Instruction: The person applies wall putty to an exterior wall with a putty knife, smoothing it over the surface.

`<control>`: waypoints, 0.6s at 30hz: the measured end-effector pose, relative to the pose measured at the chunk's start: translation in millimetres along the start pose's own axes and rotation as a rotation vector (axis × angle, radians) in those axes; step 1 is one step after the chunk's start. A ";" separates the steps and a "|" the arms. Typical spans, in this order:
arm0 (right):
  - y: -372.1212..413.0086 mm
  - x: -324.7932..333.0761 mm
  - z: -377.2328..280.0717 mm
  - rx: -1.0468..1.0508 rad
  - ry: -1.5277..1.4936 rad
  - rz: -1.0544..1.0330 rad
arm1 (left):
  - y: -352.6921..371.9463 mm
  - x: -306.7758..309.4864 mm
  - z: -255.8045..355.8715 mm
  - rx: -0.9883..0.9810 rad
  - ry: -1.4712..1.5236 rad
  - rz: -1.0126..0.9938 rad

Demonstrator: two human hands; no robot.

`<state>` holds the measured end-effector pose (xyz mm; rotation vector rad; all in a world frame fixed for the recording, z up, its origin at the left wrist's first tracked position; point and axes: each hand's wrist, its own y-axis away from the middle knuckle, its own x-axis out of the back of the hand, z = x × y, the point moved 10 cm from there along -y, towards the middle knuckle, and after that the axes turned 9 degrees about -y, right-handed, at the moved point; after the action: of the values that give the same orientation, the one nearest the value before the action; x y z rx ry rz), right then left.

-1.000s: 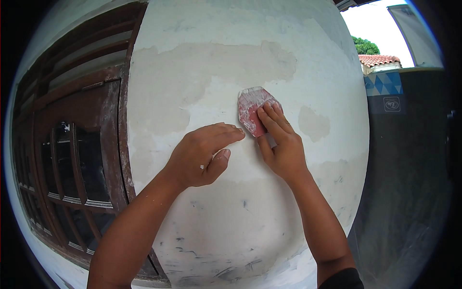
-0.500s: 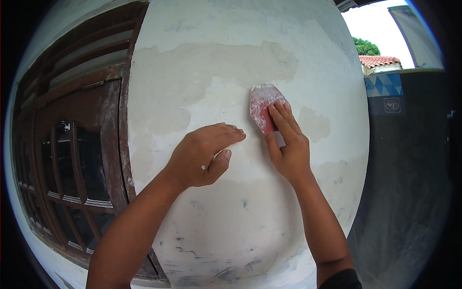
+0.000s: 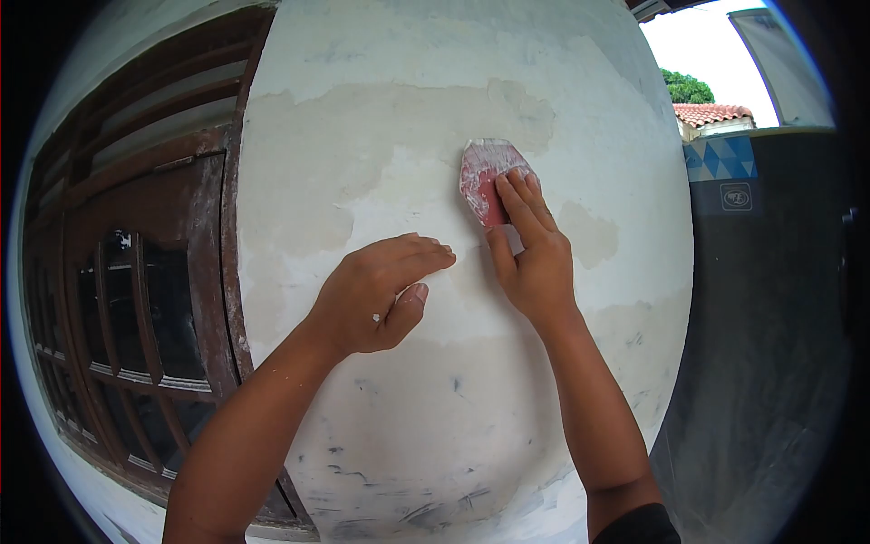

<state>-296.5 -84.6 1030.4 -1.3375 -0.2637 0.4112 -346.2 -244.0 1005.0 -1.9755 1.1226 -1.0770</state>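
Note:
My right hand (image 3: pixel 536 265) grips a red plastic putty scraper (image 3: pixel 489 196), its face smeared with white putty. The scraper lies against the white wall (image 3: pixel 435 408), over a patch of fresh putty, with fingers spread along its right side and the thumb at its lower edge. To the left and lower, my left hand (image 3: pixel 385 288) is held in front of the wall with fingers extended together and the thumb apart below them. A white speck of putty sticks near its thumb. The palm is turned away, so I cannot see whether anything rests in it.
A dark brown wooden window frame (image 3: pixel 204 272) with glass panes borders the wall on the left. Damp greyish putty patches (image 3: pixel 589 236) and dark scuff marks cover parts of the wall. At right stands a dark panel (image 3: pixel 761 299) with a blue-patterned strip; a tiled roof (image 3: pixel 714 114) shows beyond.
My right hand has slid the putty scraper up and slightly left along the wall. My left hand has stayed nearly in place.

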 end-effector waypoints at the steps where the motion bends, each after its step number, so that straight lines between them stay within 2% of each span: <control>1: 1.3 -1.3 -1.0 0.001 0.000 -0.001 | 0.0 -0.2 -0.4 0.001 0.000 0.001; 3: 11.6 -9.9 7.4 -0.119 -0.031 -0.072 | 0.9 -0.6 -1.5 0.003 -0.011 0.008; 6: 31.2 -3.7 -3.1 -0.077 -0.003 -0.089 | 0.3 -1.0 -0.4 0.008 -0.017 0.010; 13: -6.7 -7.0 1.5 0.009 0.067 -0.006 | 1.0 -1.1 1.0 -0.025 -0.013 0.031; 16: 10.8 -8.8 6.3 -0.092 0.015 -0.064 | 0.9 -0.5 2.3 -0.019 -0.025 0.033; 18: 25.5 -3.9 1.4 -0.063 0.022 -0.066 | 0.5 0.3 2.6 -0.009 -0.026 0.043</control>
<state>-304.0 -80.6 1006.0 -1.3906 -0.3044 0.3350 -344.0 -244.2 1003.4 -1.9580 1.1528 -1.0227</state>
